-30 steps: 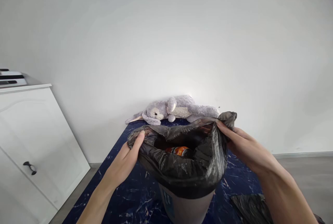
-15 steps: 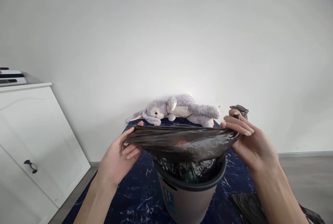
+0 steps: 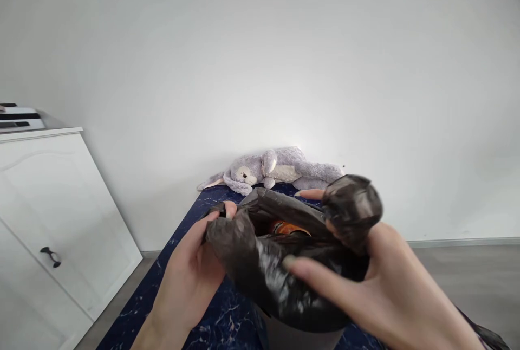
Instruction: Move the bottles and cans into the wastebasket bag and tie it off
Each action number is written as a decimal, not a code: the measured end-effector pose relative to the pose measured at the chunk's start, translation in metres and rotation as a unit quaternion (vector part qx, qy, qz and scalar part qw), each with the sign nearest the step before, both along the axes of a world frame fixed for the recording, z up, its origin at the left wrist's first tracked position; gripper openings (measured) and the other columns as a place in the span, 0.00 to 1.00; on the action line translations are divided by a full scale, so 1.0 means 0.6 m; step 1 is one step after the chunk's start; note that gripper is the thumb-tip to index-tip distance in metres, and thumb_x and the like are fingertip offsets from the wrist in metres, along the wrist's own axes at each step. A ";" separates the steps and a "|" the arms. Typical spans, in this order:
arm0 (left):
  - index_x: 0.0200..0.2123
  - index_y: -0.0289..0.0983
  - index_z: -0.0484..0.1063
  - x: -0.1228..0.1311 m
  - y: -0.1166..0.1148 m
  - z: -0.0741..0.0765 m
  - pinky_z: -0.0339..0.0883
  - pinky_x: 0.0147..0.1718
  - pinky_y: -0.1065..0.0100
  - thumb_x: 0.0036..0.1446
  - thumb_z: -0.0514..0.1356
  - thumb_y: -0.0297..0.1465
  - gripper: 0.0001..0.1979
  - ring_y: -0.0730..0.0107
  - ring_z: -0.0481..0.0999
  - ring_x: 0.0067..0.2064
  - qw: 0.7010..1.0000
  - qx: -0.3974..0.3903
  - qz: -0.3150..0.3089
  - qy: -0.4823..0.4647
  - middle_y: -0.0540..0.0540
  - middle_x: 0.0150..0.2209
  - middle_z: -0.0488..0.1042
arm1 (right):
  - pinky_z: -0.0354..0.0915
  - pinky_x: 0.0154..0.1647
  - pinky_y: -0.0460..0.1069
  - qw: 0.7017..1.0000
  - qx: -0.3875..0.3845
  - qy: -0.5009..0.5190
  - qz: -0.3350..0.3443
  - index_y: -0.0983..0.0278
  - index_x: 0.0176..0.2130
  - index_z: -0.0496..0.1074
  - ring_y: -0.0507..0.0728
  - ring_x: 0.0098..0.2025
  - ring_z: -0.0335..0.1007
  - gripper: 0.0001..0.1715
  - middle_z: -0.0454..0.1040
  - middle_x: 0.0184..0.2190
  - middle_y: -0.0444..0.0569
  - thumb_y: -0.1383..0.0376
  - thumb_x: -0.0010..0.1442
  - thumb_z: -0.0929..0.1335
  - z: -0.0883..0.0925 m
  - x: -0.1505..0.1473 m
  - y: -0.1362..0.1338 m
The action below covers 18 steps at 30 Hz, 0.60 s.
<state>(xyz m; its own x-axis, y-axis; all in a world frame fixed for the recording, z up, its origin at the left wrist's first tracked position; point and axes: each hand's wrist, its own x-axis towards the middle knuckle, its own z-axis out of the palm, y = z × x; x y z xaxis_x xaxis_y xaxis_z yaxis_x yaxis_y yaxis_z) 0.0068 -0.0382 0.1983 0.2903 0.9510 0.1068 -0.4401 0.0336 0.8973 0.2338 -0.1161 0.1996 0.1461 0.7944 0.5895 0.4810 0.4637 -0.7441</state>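
A black garbage bag [image 3: 244, 252] stands gaping above the grey trash can [image 3: 300, 337], whose rim it covers. Something with an orange label [image 3: 289, 228] shows inside the bag's mouth. At the left edge of the bag, my left hand [image 3: 189, 271] pinches the plastic between thumb and fingers. My right hand [image 3: 385, 279] is wrapped round the right side, thumb stretched across the front and fingers behind. A bunched puff of plastic bulges up out of that hand. Most of the trash can is hidden under the bag.
A lilac plush bunny [image 3: 280, 168] lies on its side at the back of the dark blue marbled table [image 3: 142, 298], against the wall. A white cabinet [image 3: 52, 220] stands to the left. More black plastic [image 3: 485, 335] lies at the lower right.
The bag's mouth was stretched flat between my hands; now it gapes and sits lower, over the can's rim. My right hand has moved inward and down, its thumb now across the front.
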 end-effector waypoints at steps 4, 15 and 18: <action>0.32 0.39 0.75 0.008 -0.033 0.010 0.70 0.33 0.69 0.64 0.67 0.43 0.15 0.66 0.70 0.34 0.996 0.037 -0.085 0.013 0.46 0.33 0.72 | 0.79 0.51 0.59 0.992 0.020 -0.121 0.012 0.54 0.63 0.74 0.70 0.55 0.80 0.41 0.81 0.56 0.53 0.55 0.53 0.81 -0.009 -0.029 0.003; 0.46 0.43 0.78 -0.021 -0.031 0.020 0.72 0.32 0.67 0.60 0.69 0.52 0.22 0.60 0.79 0.33 0.978 0.117 -0.084 0.149 0.45 0.32 0.80 | 0.58 0.25 0.44 0.984 0.013 -0.168 0.064 0.60 0.28 0.64 0.51 0.26 0.67 0.11 0.72 0.25 0.42 0.75 0.57 0.64 -0.018 -0.033 0.008; 0.64 0.48 0.70 -0.044 0.013 0.021 0.78 0.46 0.60 0.49 0.76 0.52 0.42 0.49 0.83 0.48 0.975 0.157 -0.040 0.154 0.42 0.47 0.83 | 0.63 0.27 0.43 0.993 0.007 -0.106 0.045 0.60 0.29 0.68 0.52 0.28 0.71 0.10 0.76 0.27 0.42 0.73 0.58 0.64 -0.012 -0.032 0.007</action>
<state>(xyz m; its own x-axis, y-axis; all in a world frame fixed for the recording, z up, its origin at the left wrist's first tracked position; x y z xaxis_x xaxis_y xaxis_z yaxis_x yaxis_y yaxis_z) -0.0196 -0.0304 0.2109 0.4268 0.8585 0.2843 -0.1561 -0.2397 0.9582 0.2145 -0.1117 0.1922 -0.0543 0.7898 0.6110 0.5815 0.5224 -0.6236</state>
